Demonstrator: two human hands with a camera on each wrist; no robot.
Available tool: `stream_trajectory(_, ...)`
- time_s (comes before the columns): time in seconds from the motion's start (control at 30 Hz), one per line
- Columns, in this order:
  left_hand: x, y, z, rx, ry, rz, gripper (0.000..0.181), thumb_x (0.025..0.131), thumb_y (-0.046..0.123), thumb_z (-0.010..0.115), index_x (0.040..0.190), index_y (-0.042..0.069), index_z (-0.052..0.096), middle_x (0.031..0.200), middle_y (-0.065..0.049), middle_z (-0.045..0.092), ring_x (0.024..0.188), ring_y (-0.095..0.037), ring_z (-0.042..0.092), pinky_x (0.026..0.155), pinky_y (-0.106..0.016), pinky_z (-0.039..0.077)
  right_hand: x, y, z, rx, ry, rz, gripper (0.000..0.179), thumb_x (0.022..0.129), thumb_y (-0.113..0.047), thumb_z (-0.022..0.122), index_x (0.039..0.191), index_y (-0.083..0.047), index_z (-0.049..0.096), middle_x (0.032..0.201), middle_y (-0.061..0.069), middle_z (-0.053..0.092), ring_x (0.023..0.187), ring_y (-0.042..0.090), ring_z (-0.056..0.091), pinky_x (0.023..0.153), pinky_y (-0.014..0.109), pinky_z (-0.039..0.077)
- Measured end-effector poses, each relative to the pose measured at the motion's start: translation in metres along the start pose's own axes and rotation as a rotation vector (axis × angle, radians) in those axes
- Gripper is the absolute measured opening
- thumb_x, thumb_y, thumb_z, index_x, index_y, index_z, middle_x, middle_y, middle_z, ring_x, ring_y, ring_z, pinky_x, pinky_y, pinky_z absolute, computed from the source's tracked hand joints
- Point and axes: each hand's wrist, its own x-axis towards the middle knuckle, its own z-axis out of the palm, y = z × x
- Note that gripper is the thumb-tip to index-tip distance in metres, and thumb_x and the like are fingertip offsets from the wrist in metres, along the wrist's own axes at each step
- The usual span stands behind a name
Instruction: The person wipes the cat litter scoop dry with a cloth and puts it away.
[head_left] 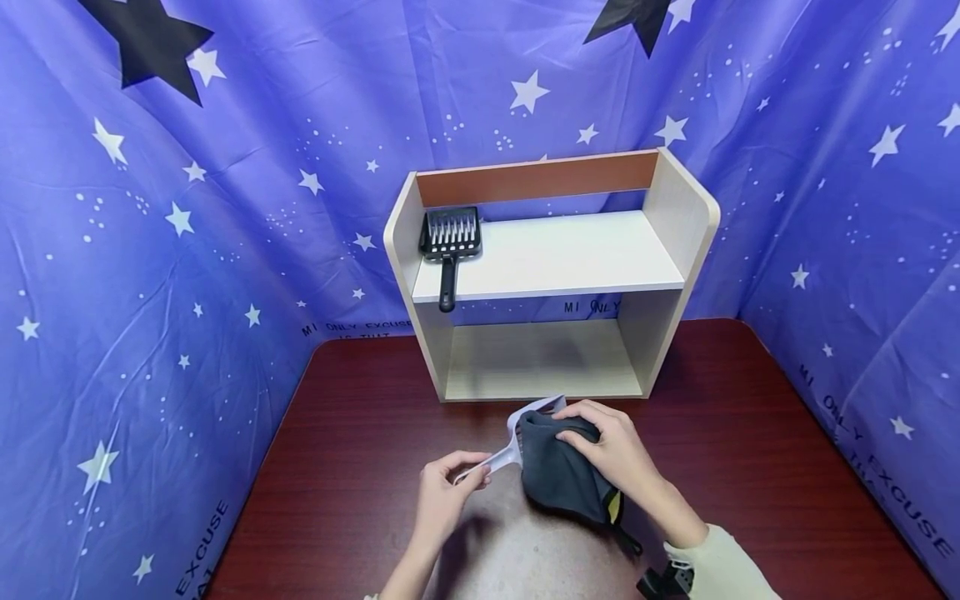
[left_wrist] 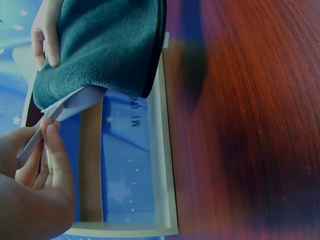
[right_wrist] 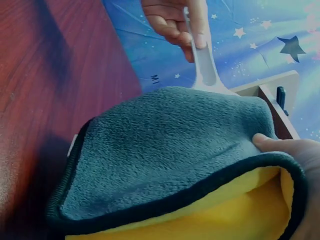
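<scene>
My left hand pinches the handle of a pale litter scoop between thumb and fingers, above the table. A dark grey-green cloth with black edging and a yellow underside drapes over the scoop's head and hides most of it. My right hand grips the cloth against the scoop's far side, thumb on top. In the right wrist view, the cloth's yellow side shows below its black border. The left wrist view shows the scoop handle between the left fingers.
Behind the hands stands a two-tier wooden shelf on the dark red table. A black slotted scoop lies at the left of its upper tier, handle jutting over the front edge. Blue star-patterned curtains surround the table.
</scene>
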Motion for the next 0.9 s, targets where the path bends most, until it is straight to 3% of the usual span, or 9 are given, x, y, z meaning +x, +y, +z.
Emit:
stream_trajectory(0.17, -0.001, 0.002, 0.005, 0.025, -0.006, 0.009, 0.014, 0.084, -0.006, 0.072, 0.097, -0.009, 0.074, 0.09, -0.028, 0.073, 0.066, -0.003, 0.068, 0.066, -0.018, 0.062, 0.0, -0.003, 0.008, -0.069, 0.056, 0.021, 0.027, 0.076, -0.012, 0.086, 0.097, -0.023, 0.072, 0.096, -0.01, 0.073, 0.094, 0.013, 0.071, 0.087, 0.007, 0.048)
stream_trajectory(0.47, -0.003, 0.007, 0.014, 0.068, -0.002, 0.039, 0.013, 0.082, -0.007, 0.074, 0.095, -0.004, 0.076, 0.088, -0.024, 0.075, 0.067, -0.003, 0.069, 0.065, -0.016, 0.06, -0.001, -0.008, 0.019, -0.146, 0.114, 0.102, 0.026, 0.074, -0.015, 0.087, 0.089, -0.021, 0.066, 0.086, -0.009, 0.073, 0.081, 0.011, 0.07, 0.069, 0.031, 0.057)
stream_trajectory(0.7, -0.004, 0.01, 0.02, 0.135, 0.003, 0.169, 0.014, 0.081, -0.005, 0.076, 0.091, 0.004, 0.078, 0.083, -0.014, 0.075, 0.067, -0.002, 0.067, 0.061, -0.013, 0.057, -0.003, -0.01, 0.026, -0.187, 0.163, 0.166, 0.029, 0.073, -0.011, 0.087, 0.084, -0.019, 0.062, 0.08, -0.004, 0.071, 0.072, 0.013, 0.068, 0.062, 0.032, 0.055)
stream_trajectory(0.9, -0.005, 0.009, 0.021, 0.197, 0.006, 0.257, 0.014, 0.08, -0.005, 0.076, 0.091, 0.004, 0.078, 0.082, -0.011, 0.076, 0.066, -0.003, 0.068, 0.058, -0.015, 0.057, -0.004, -0.009, 0.028, -0.201, 0.182, 0.199, 0.028, 0.073, -0.012, 0.087, 0.084, -0.018, 0.062, 0.079, -0.002, 0.071, 0.072, 0.016, 0.069, 0.063, 0.036, 0.056)
